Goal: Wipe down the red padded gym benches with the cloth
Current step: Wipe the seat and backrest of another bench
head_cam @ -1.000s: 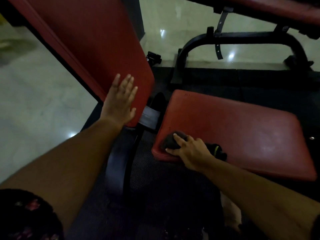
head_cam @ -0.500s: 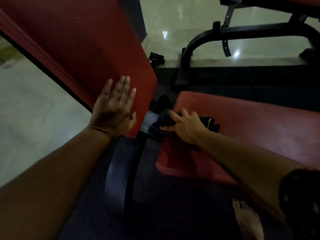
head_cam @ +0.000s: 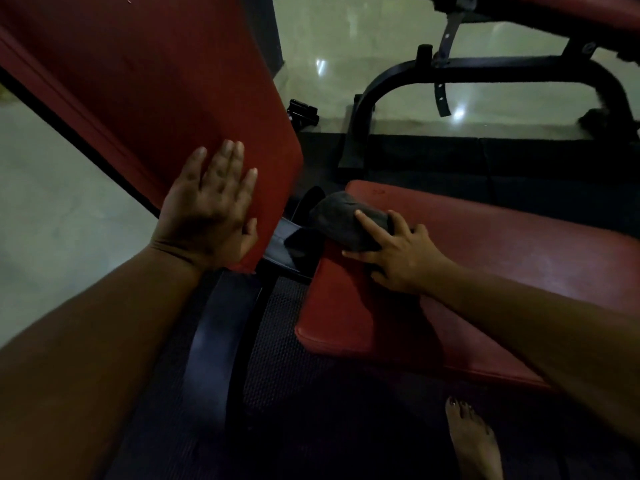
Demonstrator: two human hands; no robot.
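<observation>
Cloth-bearing right hand (head_cam: 398, 258): fingers curled over the bunched dark grey cloth (head_cam: 346, 220), forefinger laid across its top and thumb along its near edge, holding it down.
Left hand (head_cam: 211, 209): released, palm flat and fingers straight, resting on the lower end of the backrest pad (head_cam: 156, 81).
Cloth position: on the far left corner of the seat pad (head_cam: 502, 258), part of it overhanging toward the gap between the two pads.
Backrest pad: red, tilted, rising up and to the left.
Seat pad: red, lying roughly level to the right of the backrest pad, apart from it.
Bench frame (head_cam: 211, 358): black bar running under the gap between the pads toward the camera.
Foot (head_cam: 474, 441): bare, on the dark mat (head_cam: 294, 341) just near the seat pad's front edge.
Second bench (head_cam: 588, 8): red pad at upper right on a black curved frame (head_cam: 485, 64), with a strap (head_cam: 441, 98) hanging from it.
Floor (head_cam: 52, 220): pale and glossy, beyond the mat on the left and far side.
</observation>
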